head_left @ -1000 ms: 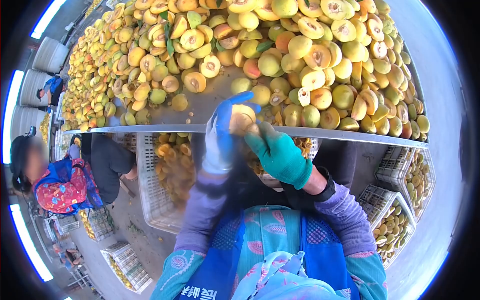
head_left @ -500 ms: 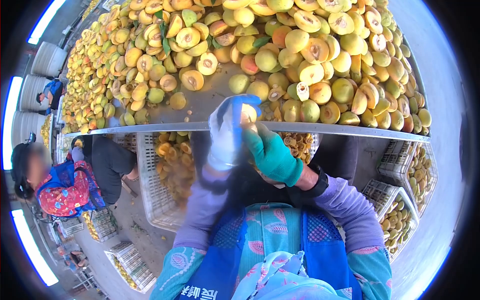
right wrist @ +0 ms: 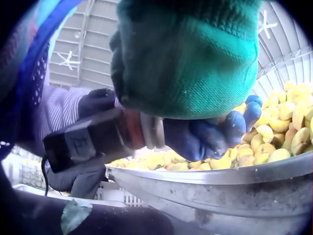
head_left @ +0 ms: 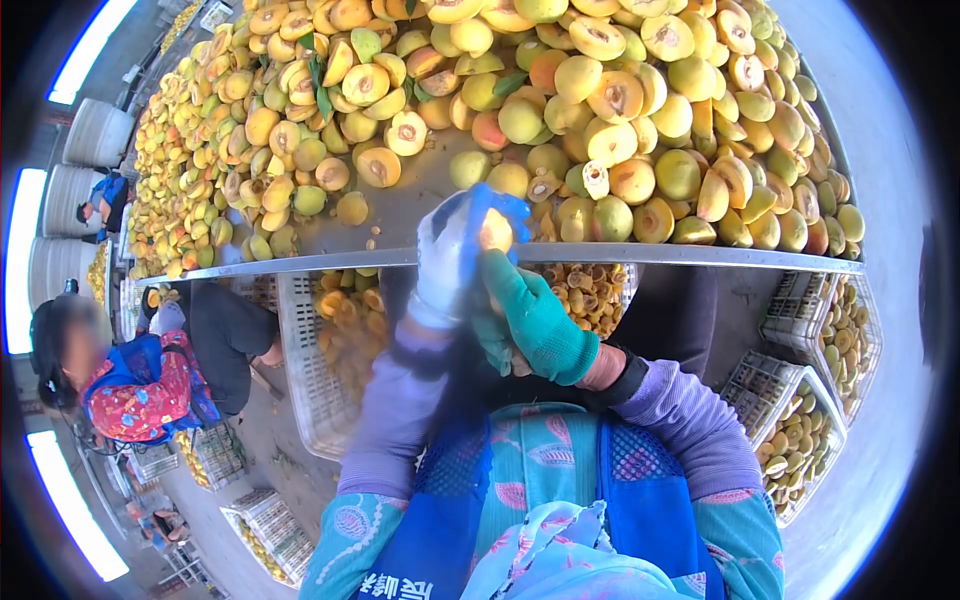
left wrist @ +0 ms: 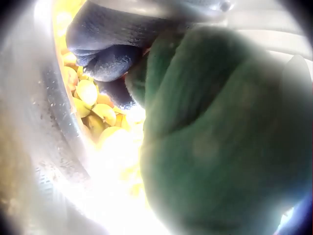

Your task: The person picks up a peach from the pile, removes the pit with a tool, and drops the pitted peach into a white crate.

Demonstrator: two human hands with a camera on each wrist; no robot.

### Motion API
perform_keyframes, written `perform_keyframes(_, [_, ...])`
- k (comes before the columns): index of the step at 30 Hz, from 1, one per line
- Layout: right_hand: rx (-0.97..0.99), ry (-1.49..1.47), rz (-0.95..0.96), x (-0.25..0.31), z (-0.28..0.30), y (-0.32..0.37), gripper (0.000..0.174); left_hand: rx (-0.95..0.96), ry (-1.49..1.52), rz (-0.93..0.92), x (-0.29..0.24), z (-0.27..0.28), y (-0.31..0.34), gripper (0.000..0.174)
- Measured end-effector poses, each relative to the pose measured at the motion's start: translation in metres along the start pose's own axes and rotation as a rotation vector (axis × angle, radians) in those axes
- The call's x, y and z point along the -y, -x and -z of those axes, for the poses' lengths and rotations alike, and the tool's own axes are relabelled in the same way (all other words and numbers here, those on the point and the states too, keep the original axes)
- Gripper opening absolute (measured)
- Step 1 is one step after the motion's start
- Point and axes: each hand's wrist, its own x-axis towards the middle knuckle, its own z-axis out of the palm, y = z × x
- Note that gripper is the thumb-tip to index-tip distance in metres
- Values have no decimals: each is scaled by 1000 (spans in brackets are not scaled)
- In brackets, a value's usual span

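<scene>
Far left, beyond the tabletop's left corner, another worker (head_left: 130, 395) in a floral jacket bends over crates. Moving in, a white crate (head_left: 300, 340) of fruit sits under the near edge of the tabletop (head_left: 420, 215), and above it the heap of peach halves (head_left: 620, 100) covers the steel right up to the far edge.

Now the action, at the middle of the near edge. The left hand (head_left: 455, 250), in a white glove with blue fingers, is wrapped round one peach half (head_left: 495, 232) and lifts it clear of the rim, touching no other fruit. Right beside it, the right hand (head_left: 535, 315), in a green glove, is clenched and pushed up against the same peach half from below. The right wrist view shows that fist tight against the blue fingertips (right wrist: 215, 137). I cannot tell whether it hides a small tool.

The risks? That fruit hangs over the rim, not over the steel. One slip of the gloves and I reckon it drops into the crates below, or onto the floor. Press too hard and the flesh could tear or bruise. An elbow knocking the rim could also roll loose halves off the edge.

Which way does it point? The pale cut side seems to face up and slightly right, towards the green glove. It is roundish, so it has no clear long axis.

Further right, more crates (head_left: 800, 450) of halves stand by the tabletop's right corner.
</scene>
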Motion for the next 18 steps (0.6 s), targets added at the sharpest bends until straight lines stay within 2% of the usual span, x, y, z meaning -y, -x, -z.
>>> perform_keyframes(2, [2, 24, 14, -9, 6, -2, 46, 95, 19, 86, 0, 2, -4, 45])
perform_keyframes(5, [276, -727, -217, -11, 3, -6, 47, 220, 170, 136, 2, 0, -10, 47])
perform_keyframes(7, [374, -765, -188, -11, 8, -6, 46, 294, 307, 144, 4, 1, -13, 49])
perform_keyframes(8, [415, -796, -201, -12, 16, -7, 46, 349, 74, 51, -8, 2, -15, 49])
perform_keyframes(9, [456, -819, -215, -13, 21, -8, 46, 277, 231, 139, -3, -2, -11, 50])
perform_keyframes(10, [596, -916, -203, -15, 22, -10, 45, 201, 386, 222, 6, -9, -8, 51])
perform_keyframes(11, [602, -942, -226, -12, 21, -7, 46, 125, 539, 301, 10, -12, -6, 52])
perform_keyframes(12, [609, -967, -253, -10, 19, -2, 46, 254, 920, 444, 9, -6, -4, 38])
perform_keyframes(14, [697, -983, -307, -9, 17, 4, 48, -117, 581, 190, 3, -18, 16, 27])
perform_keyframes(15, [744, -990, -295, -9, 17, 7, 48, -123, 141, -30, 0, -11, 21, 24])
perform_keyframes(16, [791, -994, -286, -6, 17, 11, 49, -226, -306, -225, -2, -3, 26, 27])
perform_keyframes(17, [843, -995, -277, -4, 21, 14, 49, -265, -142, -42, 3, 26, 37, 24])
perform_keyframes(18, [815, -955, -266, -8, 31, 17, 49, -335, 51, 139, 8, 55, 48, 27])
